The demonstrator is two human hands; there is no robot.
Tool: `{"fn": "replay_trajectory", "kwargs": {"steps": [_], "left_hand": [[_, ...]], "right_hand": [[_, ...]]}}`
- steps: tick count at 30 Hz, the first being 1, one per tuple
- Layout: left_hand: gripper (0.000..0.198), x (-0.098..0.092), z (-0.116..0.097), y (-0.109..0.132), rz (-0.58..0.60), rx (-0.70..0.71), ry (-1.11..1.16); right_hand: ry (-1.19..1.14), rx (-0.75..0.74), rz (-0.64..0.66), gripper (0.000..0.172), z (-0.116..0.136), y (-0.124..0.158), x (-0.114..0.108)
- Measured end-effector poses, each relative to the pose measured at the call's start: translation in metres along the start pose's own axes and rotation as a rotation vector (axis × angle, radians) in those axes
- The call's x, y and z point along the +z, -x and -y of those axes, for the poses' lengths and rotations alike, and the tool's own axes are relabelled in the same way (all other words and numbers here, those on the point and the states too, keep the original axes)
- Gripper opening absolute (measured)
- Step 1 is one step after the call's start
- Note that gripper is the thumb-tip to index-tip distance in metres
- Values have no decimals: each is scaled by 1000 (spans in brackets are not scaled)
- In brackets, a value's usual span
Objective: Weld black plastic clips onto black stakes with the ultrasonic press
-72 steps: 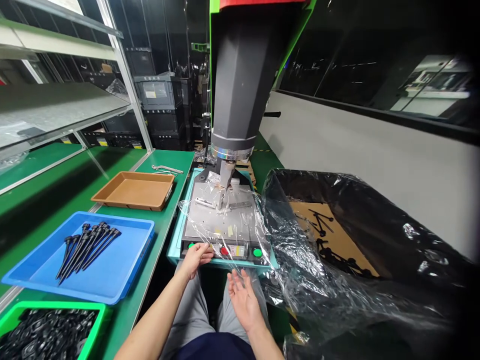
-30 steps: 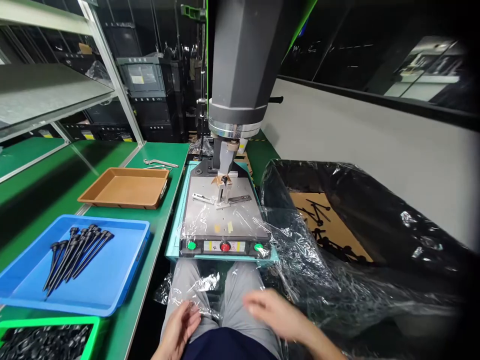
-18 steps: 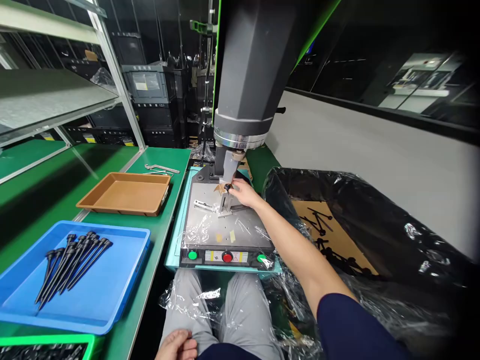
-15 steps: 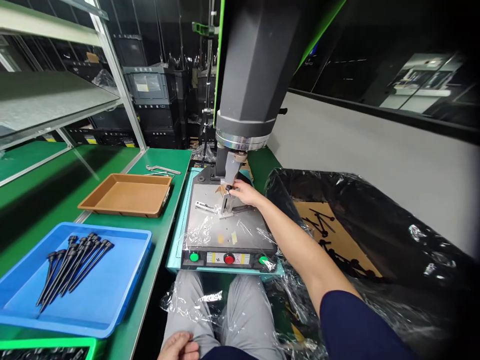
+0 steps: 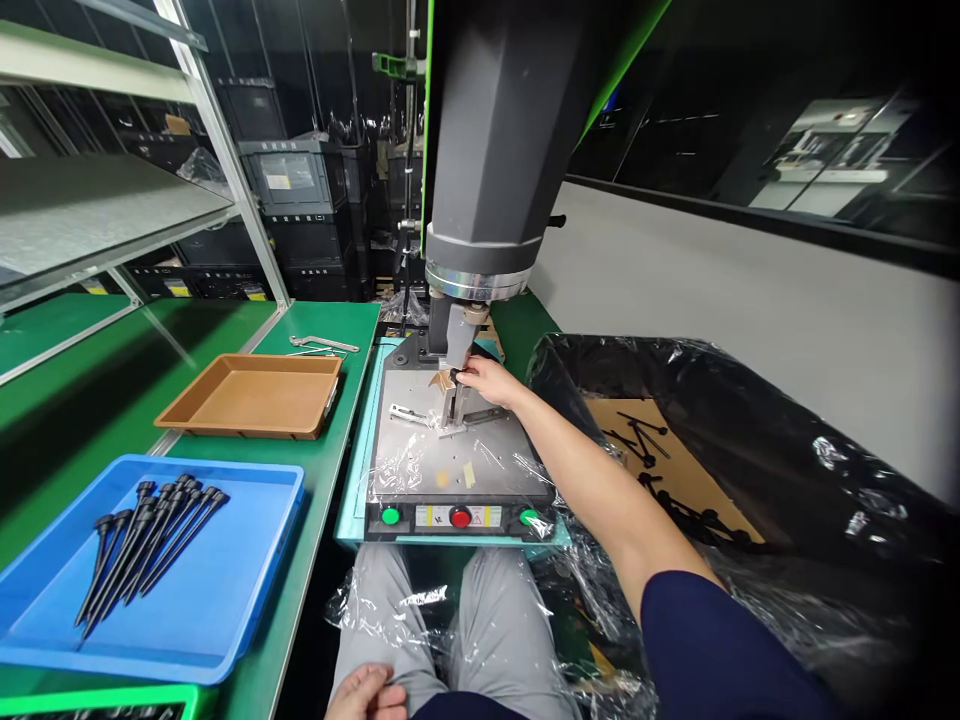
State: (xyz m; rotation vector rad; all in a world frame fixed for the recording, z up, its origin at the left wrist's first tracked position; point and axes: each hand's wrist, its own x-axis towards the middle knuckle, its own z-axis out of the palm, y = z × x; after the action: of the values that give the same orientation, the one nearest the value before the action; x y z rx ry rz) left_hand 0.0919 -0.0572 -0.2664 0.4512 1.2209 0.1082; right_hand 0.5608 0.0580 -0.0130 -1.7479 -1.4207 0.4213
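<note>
My right hand [image 5: 486,380] reaches to the small metal fixture [image 5: 451,408] under the grey press head [image 5: 484,190] and pinches a small black part [image 5: 454,376] seated there. My left hand [image 5: 367,693] rests on my lap at the bottom edge, fingers curled, only partly in view. The machine's metal plate [image 5: 450,450] is covered with clear film. Two green buttons [image 5: 389,516] and a red button [image 5: 460,517] sit on its front panel.
A blue tray [image 5: 225,560] with several black spikes [image 5: 146,540] lies at left, a brown tray [image 5: 255,392] behind it, a green bin corner [image 5: 112,700] below. A black-bag-lined box [image 5: 750,480] with black parts stands at right. Wrenches [image 5: 324,344] lie beyond the brown tray.
My right hand rose from my lap and reached to the fixture under the press head, where it now pinches the black part. My left hand dropped to my lap.
</note>
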Motion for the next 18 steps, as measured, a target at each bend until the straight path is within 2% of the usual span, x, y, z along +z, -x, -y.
{"fn": "replay_trajectory", "kwargs": {"steps": [5, 9, 12, 15, 18], "left_hand": [[40, 5, -6, 8, 5, -23, -60], [44, 6, -8, 13, 9, -18, -109], [47, 5, -5, 10, 12, 6, -131], [48, 3, -1, 2, 43, -6, -155], [49, 2, 3, -3, 40, 41, -178]], "right_hand": [[-4, 4, -22, 19, 10, 10, -6], [-45, -6, -62, 22, 20, 28, -17], [-213, 9, -130, 26, 27, 46, -25], [-465, 85, -245, 35, 33, 64, -33], [-676, 129, -341, 40, 39, 80, -39]]}}
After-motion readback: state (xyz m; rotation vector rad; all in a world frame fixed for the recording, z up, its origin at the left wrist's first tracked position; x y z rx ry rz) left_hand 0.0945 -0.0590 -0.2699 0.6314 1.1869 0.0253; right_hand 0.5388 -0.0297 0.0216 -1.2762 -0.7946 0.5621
